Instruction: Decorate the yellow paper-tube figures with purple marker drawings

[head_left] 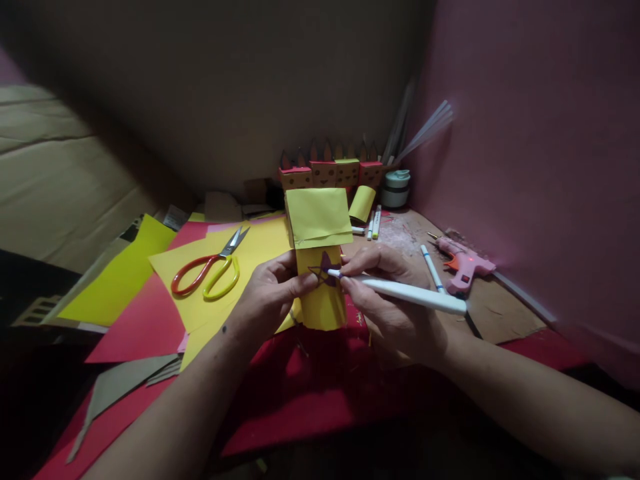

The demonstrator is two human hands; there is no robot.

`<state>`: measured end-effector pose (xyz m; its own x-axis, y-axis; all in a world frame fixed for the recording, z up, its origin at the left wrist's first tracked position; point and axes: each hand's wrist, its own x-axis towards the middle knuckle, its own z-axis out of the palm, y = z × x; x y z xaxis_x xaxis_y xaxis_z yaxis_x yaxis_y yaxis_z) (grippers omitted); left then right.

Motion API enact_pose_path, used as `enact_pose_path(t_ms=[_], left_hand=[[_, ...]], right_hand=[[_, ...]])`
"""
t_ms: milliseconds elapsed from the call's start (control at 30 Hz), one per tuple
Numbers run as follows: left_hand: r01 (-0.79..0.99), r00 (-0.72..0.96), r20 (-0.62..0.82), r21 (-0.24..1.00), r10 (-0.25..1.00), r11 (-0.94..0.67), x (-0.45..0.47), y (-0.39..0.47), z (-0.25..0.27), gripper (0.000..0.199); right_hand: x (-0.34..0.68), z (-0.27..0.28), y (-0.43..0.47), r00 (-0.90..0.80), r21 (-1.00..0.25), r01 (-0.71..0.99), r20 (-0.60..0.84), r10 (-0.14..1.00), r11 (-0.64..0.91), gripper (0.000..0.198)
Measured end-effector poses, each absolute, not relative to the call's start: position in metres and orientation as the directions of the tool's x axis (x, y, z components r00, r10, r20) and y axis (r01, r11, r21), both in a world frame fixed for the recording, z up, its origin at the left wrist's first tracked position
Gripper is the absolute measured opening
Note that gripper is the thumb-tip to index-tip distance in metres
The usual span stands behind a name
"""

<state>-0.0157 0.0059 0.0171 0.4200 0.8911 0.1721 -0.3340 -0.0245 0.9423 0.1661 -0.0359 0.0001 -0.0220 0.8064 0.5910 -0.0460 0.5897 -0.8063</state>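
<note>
Between my hands stands a yellow paper figure with a boxy top and a tube-shaped lower part. My left hand is closed around its left side, thumb on the front. A star outline, partly filled in dark purple, shows on the tube. My right hand pinches a white marker near its tip, and the tip meets the star. Left of the figure, scissors with one red and one yellow handle lie with blades slightly apart on yellow paper.
Several cardboard box heads with drawn faces line the back. A yellow paper tube, loose markers and a lidded jar stand near them. A pink glue gun lies right, by the wall. Red paper and cardboard scraps spread left.
</note>
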Motion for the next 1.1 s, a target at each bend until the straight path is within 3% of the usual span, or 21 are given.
enact_pose_path(t_ms=[1100], left_hand=[[-0.32,0.402,0.145,0.947,0.904,-0.01,-0.014,0.005,0.019,0.038]], right_hand=[[0.168,0.01,-0.04,-0.023,-0.766,0.039,0.641,0.767,0.642,0.008]])
